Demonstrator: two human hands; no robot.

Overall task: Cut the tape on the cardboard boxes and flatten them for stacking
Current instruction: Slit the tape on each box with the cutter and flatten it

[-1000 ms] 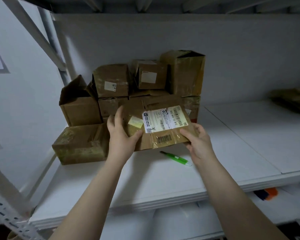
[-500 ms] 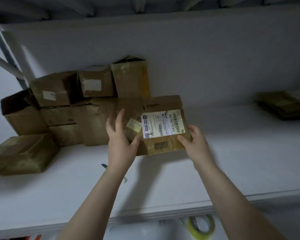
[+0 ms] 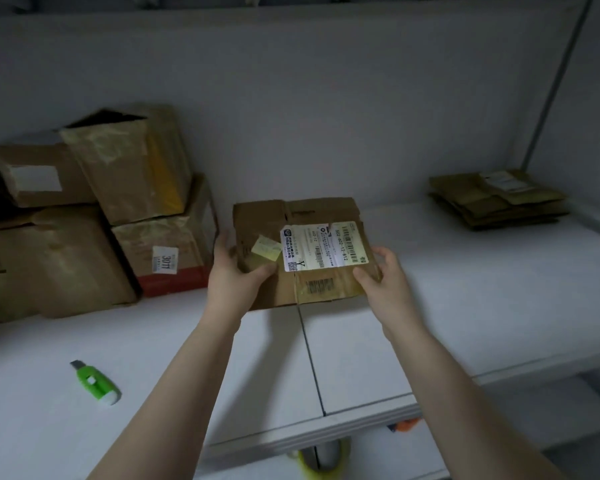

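A flattened brown cardboard box (image 3: 291, 216) with a white shipping label and a small yellow sticker is held above the white shelf (image 3: 482, 289). My left hand (image 3: 234, 271) grips its left edge, thumb on top. Its right front corner is gripped by my right hand (image 3: 381, 275). A green utility knife (image 3: 96, 382) lies on the shelf at the lower left, away from both hands. Several unflattened cardboard boxes (image 3: 136, 168) are stacked at the back left.
A stack of flattened boxes (image 3: 496, 199) lies at the back right of the shelf. A seam (image 3: 312, 358) between shelf panels runs under the held box. A yellow tape roll (image 3: 312, 462) and an orange object (image 3: 406, 426) sit on a lower shelf.
The view has swung to the right and both hands have carried the flattened box rightwards, away from the box pile. The knife now shows at the lower left.
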